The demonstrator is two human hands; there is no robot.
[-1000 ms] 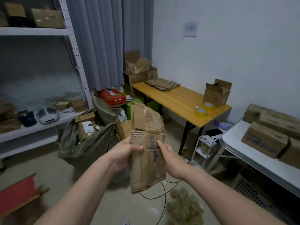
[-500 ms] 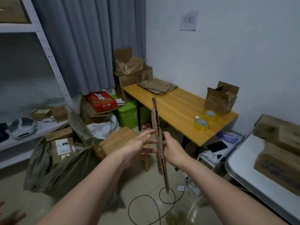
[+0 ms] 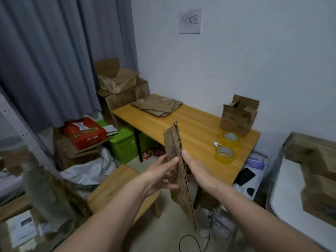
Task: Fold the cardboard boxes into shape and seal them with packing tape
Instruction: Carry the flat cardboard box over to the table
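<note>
Held edge-on in the air just in front of the tabletop (image 3: 196, 124), the flattened cardboard box (image 3: 179, 171) is only pressed between the straight-fingered left hand (image 3: 161, 176) and right hand (image 3: 198, 171), so I judge it could slip floorward

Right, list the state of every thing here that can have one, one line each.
Flattened box: unfolded, held edge-on between both hands.
Left hand: fingers straight against the cardboard.
Right hand: fingers straight, pressing the other side.
Box on the table: standing, top flaps open.
Tape rolls: lying flat, untouched.
Stack of flat boxes: still flat.
Box by the curtain: open.
</note>
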